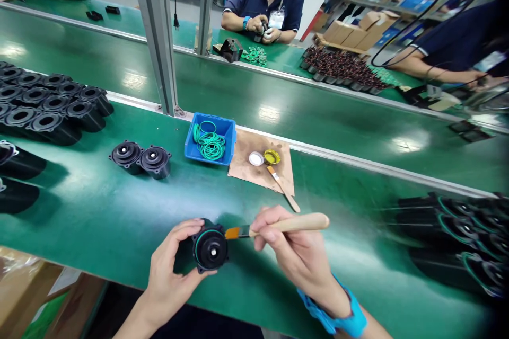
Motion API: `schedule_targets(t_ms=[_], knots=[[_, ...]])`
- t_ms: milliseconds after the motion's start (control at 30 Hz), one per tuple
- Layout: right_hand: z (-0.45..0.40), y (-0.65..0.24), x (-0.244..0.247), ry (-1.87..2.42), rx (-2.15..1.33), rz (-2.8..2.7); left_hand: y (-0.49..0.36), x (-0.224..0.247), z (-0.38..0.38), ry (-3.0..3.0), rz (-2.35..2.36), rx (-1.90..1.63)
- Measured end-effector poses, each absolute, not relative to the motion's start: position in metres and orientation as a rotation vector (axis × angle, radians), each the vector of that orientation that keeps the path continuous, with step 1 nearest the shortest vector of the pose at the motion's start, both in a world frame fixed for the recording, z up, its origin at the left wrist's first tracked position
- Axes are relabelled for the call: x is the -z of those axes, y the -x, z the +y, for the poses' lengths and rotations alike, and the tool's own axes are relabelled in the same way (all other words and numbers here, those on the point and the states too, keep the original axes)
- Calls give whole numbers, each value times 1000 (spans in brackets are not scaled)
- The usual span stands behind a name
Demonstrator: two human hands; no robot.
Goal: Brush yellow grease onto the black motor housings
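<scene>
My left hand (170, 270) grips a round black housing (210, 250) by its sides, above the green table. A green ring lies around the housing's raised centre, and a small light metal tip shows in the middle. My right hand (294, 246) holds a brush with a wooden handle (306, 222). The orange bristles touch or nearly touch the housing's right rim. Beyond my hands, a second brush (284, 189) rests partly on a stained cardboard sheet (242, 164), beside a white round lid (256, 158) and a yellow dish (272, 157).
A blue bin (191, 154) holds green rings. Two black parts (154, 160) stand to its left. Rows of black housings (51, 122) fill the far left, and more (449, 228) lie at the right. A metal post (157, 37) rises behind; people work across the line.
</scene>
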State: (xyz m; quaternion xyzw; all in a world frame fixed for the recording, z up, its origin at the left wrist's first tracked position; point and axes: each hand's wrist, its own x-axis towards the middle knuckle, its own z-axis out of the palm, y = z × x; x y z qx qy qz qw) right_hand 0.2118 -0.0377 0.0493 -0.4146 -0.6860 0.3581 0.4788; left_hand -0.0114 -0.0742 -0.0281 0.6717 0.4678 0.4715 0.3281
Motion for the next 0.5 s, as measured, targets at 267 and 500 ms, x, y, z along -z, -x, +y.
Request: schedule_targets(t_ms=[267,500], knots=[[-50,-206,-54,1140,-641,-1708,10,25,-73,-2176,1049,-1405],[-50,-199,-56,1153,-593,-1749,11,27,-74,-2249,1058,-1383]])
